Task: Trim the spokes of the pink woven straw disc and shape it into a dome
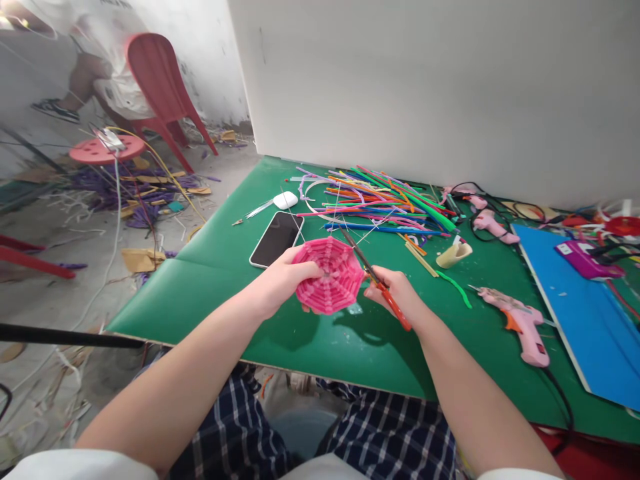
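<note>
A pink woven disc (333,277), wound in rings around thin spokes, is held up over the green table. My left hand (285,277) grips its left edge, with the thumb lying on its face. Thin white spokes stick out from the disc's far edge. My right hand (393,290) is closed around scissors (383,288) with red handles, at the disc's right edge. Their blades point up and to the left, close to the spokes; whether they touch one, I cannot tell. Just beyond my left hand lies a smartphone (277,239) with a dark screen.
Colourful pipe cleaners (385,200) are heaped at the back of the green table (200,293). A pink glue gun (523,327) lies at right, beside a blue board (575,300) bearing a purple device (587,260). A person sits on a red chair (160,80) at far left.
</note>
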The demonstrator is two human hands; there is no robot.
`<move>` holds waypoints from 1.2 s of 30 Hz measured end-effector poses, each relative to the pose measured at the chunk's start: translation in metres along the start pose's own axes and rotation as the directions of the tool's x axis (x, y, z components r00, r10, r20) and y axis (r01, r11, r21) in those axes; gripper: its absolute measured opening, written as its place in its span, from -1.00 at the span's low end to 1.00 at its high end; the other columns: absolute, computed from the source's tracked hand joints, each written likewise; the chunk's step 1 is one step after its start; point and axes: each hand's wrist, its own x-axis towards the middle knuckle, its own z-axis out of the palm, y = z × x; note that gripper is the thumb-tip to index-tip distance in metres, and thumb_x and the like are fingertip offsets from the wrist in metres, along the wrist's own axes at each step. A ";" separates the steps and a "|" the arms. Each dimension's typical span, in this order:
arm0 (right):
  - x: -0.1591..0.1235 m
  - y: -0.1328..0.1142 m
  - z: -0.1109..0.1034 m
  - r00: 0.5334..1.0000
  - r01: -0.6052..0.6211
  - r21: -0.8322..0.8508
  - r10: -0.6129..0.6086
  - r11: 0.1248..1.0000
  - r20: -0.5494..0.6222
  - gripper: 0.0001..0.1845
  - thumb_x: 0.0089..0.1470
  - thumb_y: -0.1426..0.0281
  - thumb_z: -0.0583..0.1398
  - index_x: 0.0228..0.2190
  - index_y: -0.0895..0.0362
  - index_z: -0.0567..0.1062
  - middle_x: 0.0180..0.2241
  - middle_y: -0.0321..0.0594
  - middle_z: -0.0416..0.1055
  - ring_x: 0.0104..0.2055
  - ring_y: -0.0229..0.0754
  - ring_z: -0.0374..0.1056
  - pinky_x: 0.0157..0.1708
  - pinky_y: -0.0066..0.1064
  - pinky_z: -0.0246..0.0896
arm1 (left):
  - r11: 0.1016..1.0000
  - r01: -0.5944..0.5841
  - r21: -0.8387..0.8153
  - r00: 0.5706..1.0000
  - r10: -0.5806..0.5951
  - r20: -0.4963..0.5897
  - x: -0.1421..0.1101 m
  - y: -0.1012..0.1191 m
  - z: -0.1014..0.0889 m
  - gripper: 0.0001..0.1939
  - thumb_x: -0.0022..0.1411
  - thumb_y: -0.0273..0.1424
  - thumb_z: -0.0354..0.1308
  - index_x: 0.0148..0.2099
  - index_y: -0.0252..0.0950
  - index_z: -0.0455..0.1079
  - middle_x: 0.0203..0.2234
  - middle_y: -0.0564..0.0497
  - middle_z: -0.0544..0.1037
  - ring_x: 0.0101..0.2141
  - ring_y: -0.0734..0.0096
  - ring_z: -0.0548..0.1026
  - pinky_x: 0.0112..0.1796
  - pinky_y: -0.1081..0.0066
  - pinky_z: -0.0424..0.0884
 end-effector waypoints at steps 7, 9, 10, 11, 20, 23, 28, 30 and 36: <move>0.001 0.002 0.001 1.000 0.007 0.005 -0.007 1.000 -0.002 -0.73 -0.12 0.21 0.20 -0.41 0.15 0.42 -0.64 -0.42 0.18 -0.60 -0.36 0.02 -0.58 -0.51 0.02 | 1.000 0.005 0.004 1.000 -0.005 -0.010 -0.002 0.002 0.002 -0.67 -0.13 -0.56 0.12 -0.22 -0.31 0.44 -0.56 0.04 0.55 -0.56 0.36 0.50 -0.55 0.49 0.42; 0.001 0.002 0.001 1.000 0.011 0.008 -0.010 1.000 -0.006 -0.72 -0.13 0.19 0.21 -0.42 0.15 0.42 -0.64 -0.42 0.18 -0.61 -0.36 0.02 -0.59 -0.51 0.02 | 1.000 0.000 0.003 1.000 0.000 -0.014 -0.002 0.003 0.003 -0.66 -0.14 -0.56 0.11 -0.22 -0.32 0.44 -0.56 0.04 0.55 -0.54 0.34 0.51 -0.54 0.47 0.43; 0.001 0.002 0.001 1.000 0.011 0.008 -0.011 1.000 -0.007 -0.71 -0.13 0.19 0.21 -0.42 0.15 0.42 -0.64 -0.42 0.18 -0.62 -0.36 0.01 -0.59 -0.51 0.02 | 1.000 -0.002 0.002 1.000 0.002 -0.017 -0.002 0.003 0.003 -0.66 -0.14 -0.57 0.11 -0.22 -0.32 0.44 -0.55 0.04 0.55 -0.54 0.34 0.51 -0.53 0.47 0.43; 0.001 0.002 0.001 1.000 0.010 0.008 -0.010 1.000 -0.006 -0.72 -0.13 0.19 0.21 -0.42 0.15 0.42 -0.65 -0.42 0.17 -0.62 -0.36 0.01 -0.59 -0.51 0.02 | 1.000 -0.005 0.000 1.000 0.005 -0.020 -0.002 0.004 0.004 -0.65 -0.15 -0.57 0.11 -0.22 -0.32 0.44 -0.56 0.04 0.55 -0.53 0.33 0.51 -0.52 0.46 0.43; -0.001 -0.002 0.000 1.000 -0.004 0.015 0.004 1.000 0.003 -0.75 -0.12 0.23 0.21 -0.41 0.14 0.41 -0.65 -0.43 0.16 -0.61 -0.36 0.02 -0.58 -0.51 0.00 | 1.000 0.006 -0.021 0.998 -0.007 -0.058 -0.003 0.005 0.007 -0.64 -0.19 -0.58 0.12 -0.24 -0.30 0.45 -0.54 0.06 0.55 -0.50 0.36 0.52 -0.49 0.49 0.44; -0.001 -0.003 0.000 1.000 -0.007 0.017 0.007 1.000 0.005 -0.76 -0.12 0.24 0.21 -0.41 0.14 0.40 -0.65 -0.44 0.15 -0.60 -0.36 0.01 -0.57 -0.51 -0.01 | 1.000 0.011 -0.024 0.998 -0.013 -0.059 -0.003 0.006 0.007 -0.64 -0.19 -0.57 0.13 -0.24 -0.30 0.45 -0.53 0.06 0.56 -0.49 0.37 0.52 -0.48 0.51 0.44; 0.000 -0.003 0.000 1.000 -0.020 0.017 0.020 1.000 0.011 -0.75 -0.13 0.24 0.21 -0.41 0.15 0.40 -0.65 -0.44 0.14 -0.60 -0.36 0.01 -0.56 -0.50 -0.01 | 0.999 0.019 -0.027 0.998 -0.020 -0.060 -0.003 0.006 0.008 -0.66 -0.19 -0.57 0.13 -0.26 -0.31 0.46 -0.54 0.05 0.56 -0.49 0.37 0.52 -0.48 0.52 0.44; -0.001 -0.004 0.000 1.000 -0.022 0.011 0.022 1.000 0.009 -0.75 -0.13 0.24 0.21 -0.41 0.15 0.40 -0.65 -0.44 0.14 -0.60 -0.36 0.01 -0.57 -0.51 -0.01 | 0.999 0.022 -0.028 0.998 -0.023 -0.061 -0.002 0.006 0.008 -0.66 -0.19 -0.57 0.13 -0.26 -0.31 0.46 -0.53 0.06 0.56 -0.49 0.38 0.52 -0.48 0.53 0.44; 0.000 -0.002 0.002 0.999 0.031 -0.084 -0.034 0.996 -0.029 -0.75 -0.08 0.20 0.19 -0.51 0.15 0.37 -0.64 -0.40 0.20 -0.60 -0.36 0.07 -0.57 -0.52 0.02 | 0.999 0.028 -0.029 0.998 -0.029 -0.058 -0.003 0.007 0.008 -0.65 -0.21 -0.57 0.13 -0.27 -0.32 0.46 -0.56 0.07 0.54 -0.51 0.38 0.51 -0.49 0.50 0.43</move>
